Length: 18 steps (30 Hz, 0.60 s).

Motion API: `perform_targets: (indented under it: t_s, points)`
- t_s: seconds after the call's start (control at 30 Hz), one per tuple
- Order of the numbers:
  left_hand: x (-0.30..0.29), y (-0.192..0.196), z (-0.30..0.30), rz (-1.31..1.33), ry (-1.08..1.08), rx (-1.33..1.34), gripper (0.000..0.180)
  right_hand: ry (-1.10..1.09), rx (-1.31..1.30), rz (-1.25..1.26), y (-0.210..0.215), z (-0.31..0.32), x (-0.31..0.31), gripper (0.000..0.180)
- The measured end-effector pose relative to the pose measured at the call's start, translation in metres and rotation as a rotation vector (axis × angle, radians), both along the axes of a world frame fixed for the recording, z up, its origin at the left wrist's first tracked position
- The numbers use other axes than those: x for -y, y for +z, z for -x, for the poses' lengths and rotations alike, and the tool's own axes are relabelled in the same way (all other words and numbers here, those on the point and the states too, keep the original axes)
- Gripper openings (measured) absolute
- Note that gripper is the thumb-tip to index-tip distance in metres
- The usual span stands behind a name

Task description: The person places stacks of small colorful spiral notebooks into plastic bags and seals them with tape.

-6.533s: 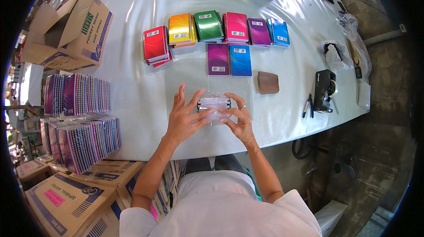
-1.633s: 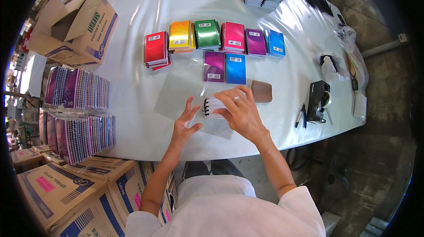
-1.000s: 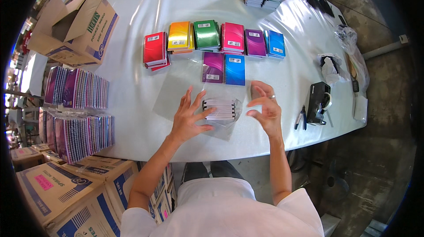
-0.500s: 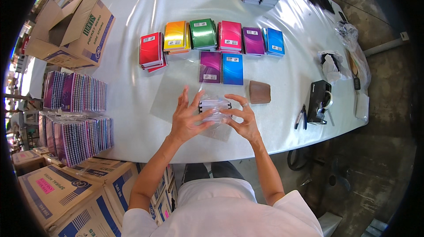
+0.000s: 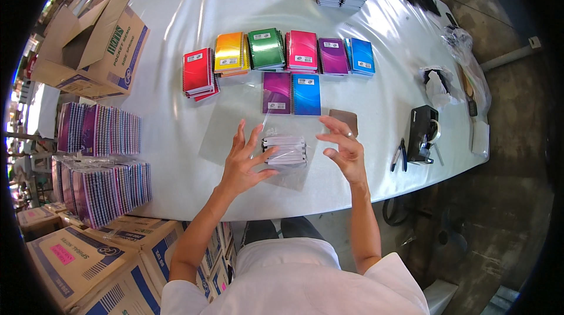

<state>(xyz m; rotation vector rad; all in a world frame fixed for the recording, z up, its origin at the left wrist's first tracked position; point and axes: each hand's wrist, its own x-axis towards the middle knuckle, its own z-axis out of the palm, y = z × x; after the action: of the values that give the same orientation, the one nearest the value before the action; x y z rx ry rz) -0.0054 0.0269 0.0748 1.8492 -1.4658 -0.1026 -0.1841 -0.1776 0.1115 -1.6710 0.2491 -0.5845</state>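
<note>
A small stack of spiral notebooks (image 5: 285,149) wrapped in a clear plastic bag (image 5: 294,175) lies on the white table (image 5: 176,33) in front of me. My left hand (image 5: 242,162) rests against the stack's left side, thumb touching it, fingers spread. My right hand (image 5: 343,150) hovers just right of the stack, fingers curled and apart, holding nothing that I can see. Beyond the stack lie a purple notebook (image 5: 277,92) and a blue notebook (image 5: 306,93), and a small brown pad (image 5: 344,120).
A row of notebook piles runs across the table: red (image 5: 198,72), yellow (image 5: 230,53), green (image 5: 266,48), pink (image 5: 302,49), purple (image 5: 333,55), blue (image 5: 361,56). A tape dispenser (image 5: 424,133) and pen sit right. Cardboard boxes (image 5: 97,39) and bundled notebooks (image 5: 100,162) stand left.
My right hand has come off the bagged stack and moved right, fingers opening. My left hand stays at the stack's left side.
</note>
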Motion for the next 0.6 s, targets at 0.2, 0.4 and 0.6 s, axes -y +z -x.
perform_targets:
  t_s: [0.2,0.4,0.6]
  points:
    - [0.007,-0.008,0.003,0.031,0.001,-0.002,0.054,-0.009,-0.138,0.122,-0.045,0.003,-0.028,0.039]
    - [0.012,-0.003,0.006,0.029,0.016,0.015,0.046,-0.038,-0.126,0.187,-0.032,-0.012,-0.039,0.031]
    - [0.023,0.009,-0.005,0.068,0.035,0.023,0.049,-0.086,-0.184,0.346,-0.028,-0.026,-0.031,0.021]
